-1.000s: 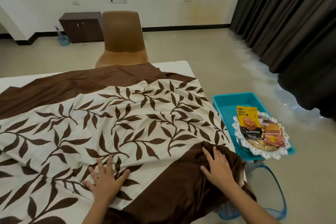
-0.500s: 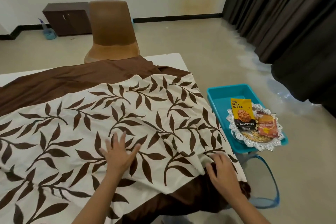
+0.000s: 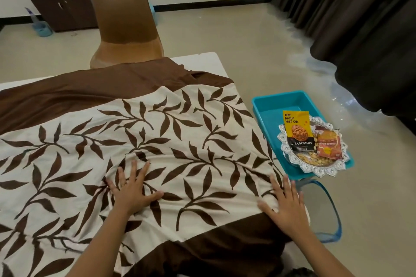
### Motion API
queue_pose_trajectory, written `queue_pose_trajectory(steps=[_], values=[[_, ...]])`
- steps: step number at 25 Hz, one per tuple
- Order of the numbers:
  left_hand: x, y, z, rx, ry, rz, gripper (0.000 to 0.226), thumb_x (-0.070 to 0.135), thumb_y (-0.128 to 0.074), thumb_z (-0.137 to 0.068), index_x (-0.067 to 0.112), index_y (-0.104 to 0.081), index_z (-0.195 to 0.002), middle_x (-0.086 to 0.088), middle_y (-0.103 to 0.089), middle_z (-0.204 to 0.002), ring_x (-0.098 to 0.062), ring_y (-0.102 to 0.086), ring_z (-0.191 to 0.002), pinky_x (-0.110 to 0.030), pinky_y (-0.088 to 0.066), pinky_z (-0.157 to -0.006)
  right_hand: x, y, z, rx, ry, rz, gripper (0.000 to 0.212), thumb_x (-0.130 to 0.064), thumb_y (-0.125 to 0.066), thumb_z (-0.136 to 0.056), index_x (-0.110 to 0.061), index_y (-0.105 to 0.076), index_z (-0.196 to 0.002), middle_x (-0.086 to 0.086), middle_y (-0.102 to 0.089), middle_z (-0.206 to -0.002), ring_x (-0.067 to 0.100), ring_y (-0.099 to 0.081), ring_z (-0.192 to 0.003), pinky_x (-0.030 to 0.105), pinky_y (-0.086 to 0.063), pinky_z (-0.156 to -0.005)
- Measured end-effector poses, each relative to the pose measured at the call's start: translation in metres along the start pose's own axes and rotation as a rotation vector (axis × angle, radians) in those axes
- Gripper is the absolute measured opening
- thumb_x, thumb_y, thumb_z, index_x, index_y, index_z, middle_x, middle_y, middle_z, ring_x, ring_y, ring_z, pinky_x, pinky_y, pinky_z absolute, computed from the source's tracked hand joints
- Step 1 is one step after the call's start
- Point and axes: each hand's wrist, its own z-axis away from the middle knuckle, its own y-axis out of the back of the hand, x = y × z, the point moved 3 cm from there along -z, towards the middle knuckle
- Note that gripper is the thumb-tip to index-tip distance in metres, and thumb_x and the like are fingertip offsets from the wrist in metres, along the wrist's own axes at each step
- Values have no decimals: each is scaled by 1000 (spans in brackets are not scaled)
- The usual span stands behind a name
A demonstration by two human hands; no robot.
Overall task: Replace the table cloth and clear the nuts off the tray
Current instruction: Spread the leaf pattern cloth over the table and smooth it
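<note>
Both grips are released: left hand (image 3: 132, 191) and right hand (image 3: 286, 208) press flat, fingers spread, on the table cloth (image 3: 180, 132)

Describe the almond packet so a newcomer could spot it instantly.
Right of the cloth-covered table sits a teal tub bearing a silver tray. The almond packet lies on that tray: yellow above, black below, unlike the smaller orange packet beside it.

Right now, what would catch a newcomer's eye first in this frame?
The cream table cloth printed with brown leaves covers most of the table, with the left hand and right hand spread flat on it. Beside the table's right side, a teal tray holds a silver plate with a yellow almonds packet and loose nuts.
</note>
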Motion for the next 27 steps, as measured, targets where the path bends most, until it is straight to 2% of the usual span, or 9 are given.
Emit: queue_pose_trajectory(steps=[3, 5, 7, 12, 15, 18, 20, 22, 27], values=[[-12, -6, 12, -12, -90, -79, 122, 103, -22, -44, 48, 23, -142, 5, 36, -151, -31, 28, -142, -62, 23, -107, -7, -9, 46, -24, 13, 60, 112, -98, -19, -62, -38, 17, -149, 6, 34, -155, 28, 30, -142, 46, 21, -114], [-33, -8, 22, 5, -106, -92, 118, 102, -21, -48, 46, 15, -146, 7, 30, -154, -25, 24, -143, -57, 20, -110, -20, -12, 71, -15, 117, 67, 117, -96, -32, -64, -21, -18, -152, 18, -1, -160, 31, 5, -146, 40, 13, -117], [-64, -8, 33, 50, -57, -51, 109, 100, -14, -54, 48, 9, -147, 13, 24, -156, -21, 16, -147, -54, 11, -114, -32, -6, 65, 4, 178, -20, 86, -85, -38, -76, -24, -42, -137, 11, -24, -156, 27, -14, -144, 36, -5, -119], [-137, 3, 43, 68, 165, 73, 105, 88, -12, -59, 38, -21, -151, 11, -2, -162, -24, -2, -149, -47, -4, -118, -76, 42, -50, 202, 128, -197, 58, -35, -49, -97, -11, -31, -146, 11, -13, -160, 26, -8, -149, 35, -14, -117], [-149, 23, 36, 89, 332, 121, 83, 77, -17, -76, 26, -51, -133, -8, -41, -145, -35, -32, -137, -53, -24, -110, -98, 36, -102, 39, 140, -77, 80, -51, -44, -95, -15, -4, -154, 11, 8, -161, 26, 12, -148, 41, 1, -119], [-109, 51, 23, 374, 446, -37, 73, 68, -22, -87, 15, -66, -108, -16, -61, -107, -36, -56, -102, -52, -46, -88, -98, 18, -107, 57, 185, 46, 82, -65, -29, -93, -25, 11, -153, 4, 21, -159, 21, 21, -146, 42, 8, -118], [-65, 62, 8, 514, 269, 77, 48, 56, -46, -90, 14, -65, -102, -15, -62, -110, -32, -56, -102, -49, -48, -87, -85, 14, -101, 99, 201, 46, 78, -67, -25, -92, -30, 7, -153, -2, 18, -160, 17, 16, -148, 41, 6, -120], [-25, 61, -10, 462, 115, 233, 52, 52, -59, -88, 16, -56, -125, -16, -47, -138, -32, -42, -129, -50, -38, -106, -59, 18, -98, 122, 130, 5, 77, -68, -29, -90, -33, -2, -153, -2, 9, -161, 18, 9, -149, 42, 2, -120], [26, 77, -87, 473, -23, 332, 88, 78, -25, -78, 31, -22, -152, -6, -8, -162, -30, -4, -149, -50, -4, -117, -67, 52, -149, 295, 31, -205, 67, -43, -39, -92, -10, -27, -149, 11, -11, -161, 23, -1, -149, 47, -10, -120]])
